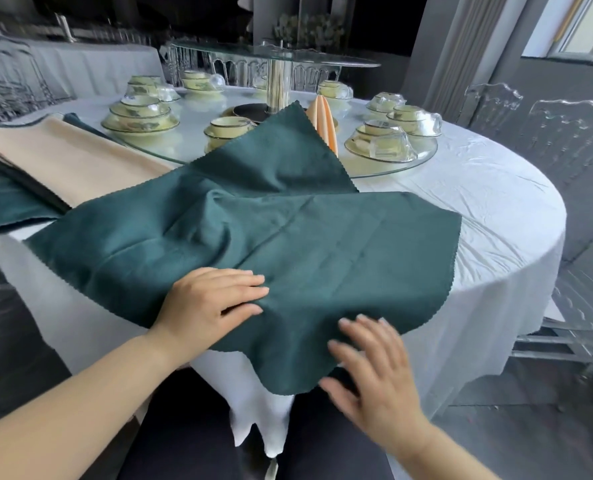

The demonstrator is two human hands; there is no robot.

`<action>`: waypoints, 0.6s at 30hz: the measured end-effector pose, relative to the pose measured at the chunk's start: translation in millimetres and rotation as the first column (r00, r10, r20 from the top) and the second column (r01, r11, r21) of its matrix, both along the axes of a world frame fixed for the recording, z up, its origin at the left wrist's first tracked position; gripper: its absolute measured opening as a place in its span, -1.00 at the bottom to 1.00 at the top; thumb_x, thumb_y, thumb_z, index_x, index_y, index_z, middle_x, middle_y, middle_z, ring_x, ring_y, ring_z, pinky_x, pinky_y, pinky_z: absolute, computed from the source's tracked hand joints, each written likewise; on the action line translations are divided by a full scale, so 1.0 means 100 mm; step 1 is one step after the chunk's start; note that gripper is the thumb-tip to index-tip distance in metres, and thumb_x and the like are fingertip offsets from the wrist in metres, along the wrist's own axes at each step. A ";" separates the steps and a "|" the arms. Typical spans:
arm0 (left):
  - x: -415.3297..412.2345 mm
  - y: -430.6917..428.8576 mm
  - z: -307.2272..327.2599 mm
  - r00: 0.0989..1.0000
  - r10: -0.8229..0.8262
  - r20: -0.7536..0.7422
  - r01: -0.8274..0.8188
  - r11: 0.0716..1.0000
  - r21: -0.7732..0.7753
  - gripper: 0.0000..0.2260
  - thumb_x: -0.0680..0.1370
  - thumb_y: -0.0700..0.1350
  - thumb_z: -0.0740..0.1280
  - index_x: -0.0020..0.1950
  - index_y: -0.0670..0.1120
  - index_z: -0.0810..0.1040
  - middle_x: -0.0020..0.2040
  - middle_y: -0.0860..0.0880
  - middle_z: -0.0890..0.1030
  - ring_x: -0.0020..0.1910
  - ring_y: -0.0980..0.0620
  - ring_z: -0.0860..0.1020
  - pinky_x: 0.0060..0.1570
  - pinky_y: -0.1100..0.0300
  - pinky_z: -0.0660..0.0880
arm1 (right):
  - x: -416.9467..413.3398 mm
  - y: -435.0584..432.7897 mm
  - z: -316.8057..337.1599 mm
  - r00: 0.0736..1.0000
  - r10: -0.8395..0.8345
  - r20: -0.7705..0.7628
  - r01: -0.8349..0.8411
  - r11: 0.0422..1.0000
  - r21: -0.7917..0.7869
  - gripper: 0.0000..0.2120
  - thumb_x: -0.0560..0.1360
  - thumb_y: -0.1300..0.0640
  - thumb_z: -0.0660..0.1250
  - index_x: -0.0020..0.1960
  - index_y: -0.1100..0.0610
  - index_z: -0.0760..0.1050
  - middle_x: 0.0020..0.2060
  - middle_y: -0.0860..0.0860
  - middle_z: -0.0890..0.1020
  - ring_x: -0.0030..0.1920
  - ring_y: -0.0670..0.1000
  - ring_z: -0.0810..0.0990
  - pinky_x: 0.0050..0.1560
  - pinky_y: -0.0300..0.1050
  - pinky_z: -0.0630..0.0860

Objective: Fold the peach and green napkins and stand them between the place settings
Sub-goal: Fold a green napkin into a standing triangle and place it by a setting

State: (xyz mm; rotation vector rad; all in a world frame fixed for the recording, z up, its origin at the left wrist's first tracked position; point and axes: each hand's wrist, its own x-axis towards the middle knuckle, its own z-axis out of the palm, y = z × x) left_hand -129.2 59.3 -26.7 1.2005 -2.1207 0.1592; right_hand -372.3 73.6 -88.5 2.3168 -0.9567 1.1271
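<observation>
Head view: green napkin (288, 237) lies opened out, w/ creases, on the white-clothed tabletop (478, 202) right in front of the person. Its near corner hangs off the tabletop edge at 6 o'clock. Its far corner rises at 12 o'clock over the near rim of the glass turntable (392, 168).

Left hand (208, 303) sits at approx 7 o'clock of the napkin, palm down, fingers straight and together, pressing flat on the cloth near its near-left edge; not gripping anything. Right hand (374, 368) is at approx 5 o'clock, over the hanging corner, fingers spread and extended, not curled round anything. It's blurred, so can't tell if it touches the cloth.

Flat stack of peach napkins (66, 157) lies at 10 o'clock, just beside the green one, w/ more dark green cloth (14, 206) under it. One folded peach napkin (324, 123) stands upright on the turntable at 1 o'clock, partly hidden behind the green napkin's far corner, between place settings (139, 116) of yellowish bowls, plates and clear glass cups.
</observation>
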 end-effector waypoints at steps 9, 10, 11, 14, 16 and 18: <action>0.06 -0.12 0.20 0.924 0.134 -0.358 0.026 0.912 0.409 -0.92 0.41 -0.07 0.45 -0.17 -0.05 0.69 -0.38 0.52 0.49 -0.18 0.56 0.47 -0.09 0.66 0.30 | 0.32 -0.27 -0.13 0.976 -0.210 -0.051 0.194 0.956 -0.222 -0.66 0.57 -0.10 0.03 0.21 0.06 0.34 0.34 0.04 0.17 0.50 -0.02 -0.05 0.47 0.02 -0.04; 0.07 -0.16 0.24 0.924 0.149 -0.352 0.022 0.899 0.438 -0.97 0.43 -0.14 0.44 -0.18 -0.04 0.67 -0.41 0.50 0.49 -0.22 0.54 0.47 -0.14 0.65 0.32 | 0.32 -0.26 -0.09 0.983 -0.181 -0.034 0.168 0.958 -0.231 -0.64 0.55 -0.14 0.04 0.21 0.06 0.35 0.35 0.04 0.18 0.49 -0.02 -0.02 0.48 0.02 -0.04; 0.08 -0.20 0.28 0.925 0.151 -0.347 0.022 0.893 0.449 -0.94 0.45 -0.18 0.41 -0.19 -0.04 0.66 -0.42 0.48 0.50 -0.25 0.52 0.48 -0.17 0.63 0.34 | 0.31 -0.24 -0.06 0.989 -0.145 -0.026 0.135 0.962 -0.236 -0.60 0.54 -0.19 0.04 0.21 0.06 0.35 0.37 0.06 0.18 0.49 -0.01 0.01 0.48 0.02 -0.05; 0.07 -0.35 0.44 0.922 0.152 -0.355 0.035 0.882 0.469 -0.89 0.47 -0.17 0.38 -0.24 0.00 0.61 -0.43 0.42 0.53 -0.30 0.47 0.49 -0.19 0.54 0.37 | 0.32 -0.17 0.01 0.995 -0.069 -0.075 0.051 0.975 -0.217 -0.45 0.50 -0.30 -0.01 0.31 0.04 0.25 0.49 0.03 0.04 0.49 0.01 0.04 0.47 0.06 -0.06; 0.07 -0.48 0.54 0.916 0.163 -0.367 0.035 0.878 0.477 -0.91 0.48 -0.15 0.37 -0.22 -0.02 0.61 -0.42 0.32 0.56 -0.35 0.47 0.49 -0.22 0.50 0.39 | 0.31 -0.20 0.08 0.989 -0.060 -0.132 0.034 0.980 -0.195 -0.41 0.48 -0.32 0.00 0.35 0.05 0.22 0.48 0.06 0.08 0.49 0.02 0.03 0.47 0.09 -0.07; 0.07 -0.62 0.63 0.910 0.175 -0.376 0.032 0.875 0.484 -0.92 0.49 -0.16 0.36 -0.20 -0.04 0.60 -0.32 0.24 0.56 -0.40 0.46 0.47 -0.24 0.55 0.36 | 0.29 -0.29 0.17 0.978 -0.065 -0.196 0.033 0.986 -0.161 -0.42 0.49 -0.30 0.02 0.32 0.08 0.26 0.40 0.10 0.23 0.48 0.05 0.07 0.44 0.11 -0.05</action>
